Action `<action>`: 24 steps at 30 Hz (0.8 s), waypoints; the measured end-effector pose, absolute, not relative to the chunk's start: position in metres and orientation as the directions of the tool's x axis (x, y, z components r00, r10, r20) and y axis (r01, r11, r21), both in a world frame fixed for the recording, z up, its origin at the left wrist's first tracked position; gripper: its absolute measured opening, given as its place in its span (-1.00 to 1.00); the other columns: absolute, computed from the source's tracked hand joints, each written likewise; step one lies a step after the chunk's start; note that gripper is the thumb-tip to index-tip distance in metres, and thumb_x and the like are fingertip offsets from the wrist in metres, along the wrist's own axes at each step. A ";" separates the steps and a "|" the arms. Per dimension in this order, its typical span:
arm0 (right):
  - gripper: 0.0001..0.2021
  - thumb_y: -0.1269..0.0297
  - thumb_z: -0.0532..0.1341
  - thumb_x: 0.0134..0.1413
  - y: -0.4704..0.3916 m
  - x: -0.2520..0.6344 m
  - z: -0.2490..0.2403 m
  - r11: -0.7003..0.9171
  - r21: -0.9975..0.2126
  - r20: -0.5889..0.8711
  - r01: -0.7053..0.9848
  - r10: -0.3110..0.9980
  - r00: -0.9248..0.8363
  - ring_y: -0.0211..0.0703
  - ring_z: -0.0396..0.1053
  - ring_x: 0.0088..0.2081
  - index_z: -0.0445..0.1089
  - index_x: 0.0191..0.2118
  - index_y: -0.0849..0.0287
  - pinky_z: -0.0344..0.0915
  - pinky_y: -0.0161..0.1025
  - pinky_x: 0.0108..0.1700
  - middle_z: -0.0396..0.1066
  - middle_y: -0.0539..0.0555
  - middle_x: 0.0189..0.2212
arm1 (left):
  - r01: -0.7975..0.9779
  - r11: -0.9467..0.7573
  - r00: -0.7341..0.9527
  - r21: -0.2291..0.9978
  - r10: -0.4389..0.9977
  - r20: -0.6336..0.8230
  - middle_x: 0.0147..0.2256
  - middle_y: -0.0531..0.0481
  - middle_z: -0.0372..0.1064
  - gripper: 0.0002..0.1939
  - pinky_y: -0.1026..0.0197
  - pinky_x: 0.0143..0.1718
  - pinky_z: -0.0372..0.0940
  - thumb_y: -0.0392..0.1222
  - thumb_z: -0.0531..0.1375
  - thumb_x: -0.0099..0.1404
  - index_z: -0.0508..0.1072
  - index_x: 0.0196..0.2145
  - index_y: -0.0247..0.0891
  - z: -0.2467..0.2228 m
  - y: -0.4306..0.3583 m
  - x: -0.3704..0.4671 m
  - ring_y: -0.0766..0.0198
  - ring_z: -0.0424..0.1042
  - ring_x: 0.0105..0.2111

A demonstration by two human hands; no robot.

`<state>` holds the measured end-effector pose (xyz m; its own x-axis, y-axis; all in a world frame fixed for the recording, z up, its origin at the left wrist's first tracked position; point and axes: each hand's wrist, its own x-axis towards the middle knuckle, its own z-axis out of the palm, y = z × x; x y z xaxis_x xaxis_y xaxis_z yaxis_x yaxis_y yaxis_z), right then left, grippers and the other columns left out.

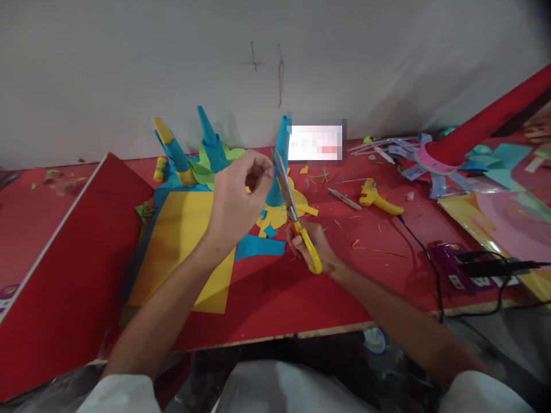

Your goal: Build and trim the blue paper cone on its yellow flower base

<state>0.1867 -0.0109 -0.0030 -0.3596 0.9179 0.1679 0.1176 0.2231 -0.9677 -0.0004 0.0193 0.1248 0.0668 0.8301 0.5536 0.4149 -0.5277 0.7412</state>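
My right hand is closed round the yellow handles of the scissors, whose blades point up and slightly left. Near the blade tips, my left hand has its fingers pinched together; a tiny bit of blue shows at the fingertips, too small to name. Behind the blades a blue paper cone stands on a yellow scalloped paper shape. Below my hands lie a blue paper strip and small blue and yellow scraps.
Yellow sheets lie left, beside a raised red board. Blue cones stand behind. At right are a yellow glue gun with its cord, a pen-like tool, a purple box and a large red cone.
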 end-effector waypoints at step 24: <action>-0.27 -0.61 0.04 0.07 -0.010 0.184 -0.019 0.225 -0.973 0.195 0.041 0.911 -0.364 -0.25 0.22 -0.55 0.28 -0.31 0.08 0.16 -0.26 -0.56 0.24 -0.05 -0.50 | 0.273 -0.507 0.021 0.817 0.853 0.522 -0.38 0.05 0.30 -0.80 0.21 -0.37 0.26 -0.15 0.31 0.38 0.36 -0.35 -0.16 0.118 0.028 -0.003 0.32 0.27 -0.40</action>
